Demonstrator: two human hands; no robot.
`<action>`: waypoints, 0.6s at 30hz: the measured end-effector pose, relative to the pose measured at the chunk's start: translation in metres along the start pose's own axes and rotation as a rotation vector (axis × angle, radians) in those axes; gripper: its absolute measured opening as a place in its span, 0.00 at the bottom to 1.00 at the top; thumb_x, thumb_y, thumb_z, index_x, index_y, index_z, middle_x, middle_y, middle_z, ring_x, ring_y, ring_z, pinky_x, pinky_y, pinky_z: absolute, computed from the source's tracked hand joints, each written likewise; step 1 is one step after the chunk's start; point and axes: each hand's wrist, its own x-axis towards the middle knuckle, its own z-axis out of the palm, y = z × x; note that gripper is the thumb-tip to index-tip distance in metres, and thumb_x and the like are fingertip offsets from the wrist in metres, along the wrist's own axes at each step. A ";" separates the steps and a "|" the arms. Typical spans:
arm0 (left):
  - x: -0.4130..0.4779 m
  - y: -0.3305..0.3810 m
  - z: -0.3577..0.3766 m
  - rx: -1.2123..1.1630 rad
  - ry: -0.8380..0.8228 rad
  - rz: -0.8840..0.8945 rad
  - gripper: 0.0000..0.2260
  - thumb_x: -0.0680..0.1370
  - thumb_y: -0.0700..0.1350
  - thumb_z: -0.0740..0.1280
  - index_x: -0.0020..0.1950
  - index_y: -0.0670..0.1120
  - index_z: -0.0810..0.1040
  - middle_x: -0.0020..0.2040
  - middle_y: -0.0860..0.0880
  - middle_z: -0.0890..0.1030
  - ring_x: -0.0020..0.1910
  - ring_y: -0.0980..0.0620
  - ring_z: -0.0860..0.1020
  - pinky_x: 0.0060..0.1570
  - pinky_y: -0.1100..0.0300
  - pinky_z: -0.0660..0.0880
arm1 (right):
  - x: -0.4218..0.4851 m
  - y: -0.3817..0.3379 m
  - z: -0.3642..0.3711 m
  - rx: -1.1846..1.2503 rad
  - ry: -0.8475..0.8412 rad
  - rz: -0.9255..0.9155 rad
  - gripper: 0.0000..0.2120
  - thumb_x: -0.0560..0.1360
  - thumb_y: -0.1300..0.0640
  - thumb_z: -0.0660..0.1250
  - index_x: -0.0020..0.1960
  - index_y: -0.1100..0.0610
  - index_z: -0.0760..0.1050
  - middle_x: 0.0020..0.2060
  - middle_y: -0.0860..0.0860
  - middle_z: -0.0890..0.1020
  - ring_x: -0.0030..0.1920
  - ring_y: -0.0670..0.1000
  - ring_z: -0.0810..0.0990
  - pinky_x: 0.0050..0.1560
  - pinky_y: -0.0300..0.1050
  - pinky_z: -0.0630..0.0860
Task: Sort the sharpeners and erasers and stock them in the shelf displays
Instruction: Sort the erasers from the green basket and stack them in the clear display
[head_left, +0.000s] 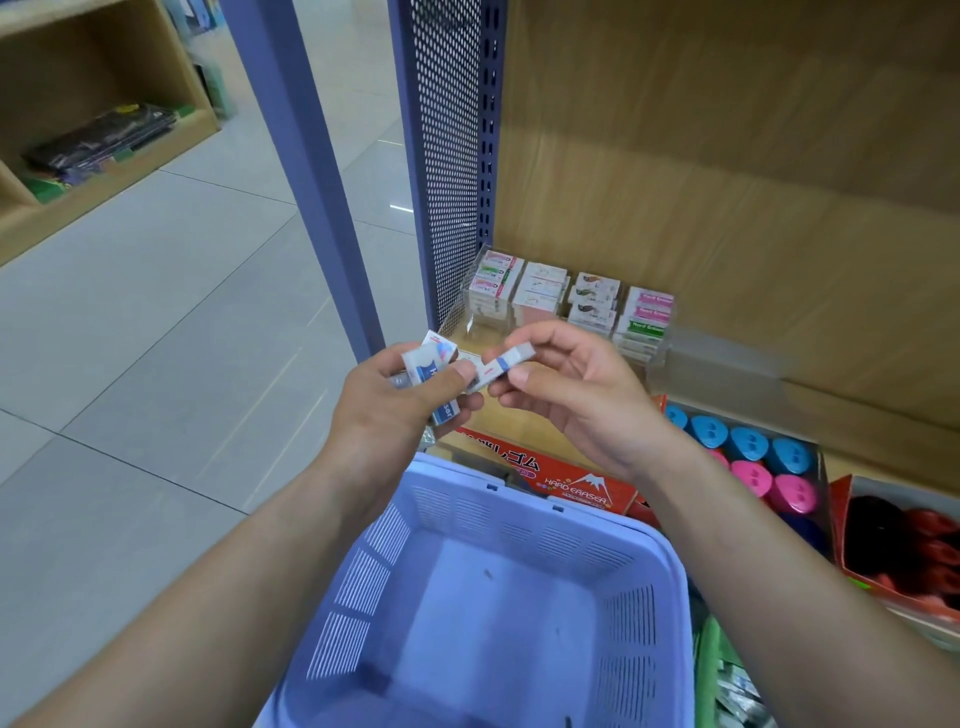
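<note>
Closest to the lens sits a lavender plastic basket (363, 587) with slotted walls, and both bare forearms reach out over it. Just beyond the basket's far rim, the left hand (395, 395) grips a small bundle of white-and-blue erasers (423, 364), thumb pressed across their front. Beside it, also past the far rim, the right hand (576, 395) pinches a single white-and-blue eraser (501, 364) between thumb and fingertips; that eraser tilts, and its lower end meets the left thumb.

Right behind the basket's far rim lies a red eraser box (571, 483) printed "HARD ERASER". Farther back from the basket, on the wooden shelf (727, 156), a clear display holder (566, 301) carries four stacks of small boxed erasers. To the right of the basket, a tray holds blue and pink sharpeners (753, 457) in rows, and farther right still stands a red carton (914, 545) of dark red items too blurred to name. Left of the basket spreads a grey tiled floor (156, 312). A blue perforated panel (447, 156) rises beyond the basket's far left corner.
</note>
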 end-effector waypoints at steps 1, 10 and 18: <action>0.000 0.000 0.001 0.014 0.017 0.013 0.10 0.73 0.37 0.75 0.53 0.40 0.81 0.43 0.42 0.86 0.39 0.45 0.85 0.41 0.57 0.82 | 0.000 0.000 0.000 0.012 -0.002 -0.001 0.08 0.76 0.68 0.68 0.55 0.64 0.77 0.51 0.60 0.84 0.46 0.54 0.84 0.50 0.45 0.82; 0.002 0.001 0.003 0.138 0.079 0.065 0.11 0.70 0.33 0.77 0.48 0.45 0.82 0.45 0.39 0.85 0.43 0.42 0.83 0.46 0.51 0.84 | -0.003 0.004 -0.012 -0.213 0.094 -0.004 0.22 0.71 0.74 0.73 0.59 0.54 0.80 0.53 0.54 0.86 0.55 0.52 0.85 0.54 0.45 0.80; 0.001 -0.001 0.007 0.187 0.063 0.053 0.10 0.72 0.35 0.77 0.50 0.43 0.82 0.41 0.42 0.86 0.40 0.45 0.85 0.43 0.53 0.83 | -0.007 0.001 -0.011 -0.271 0.083 0.100 0.19 0.74 0.71 0.72 0.59 0.54 0.80 0.49 0.55 0.83 0.45 0.55 0.84 0.45 0.46 0.83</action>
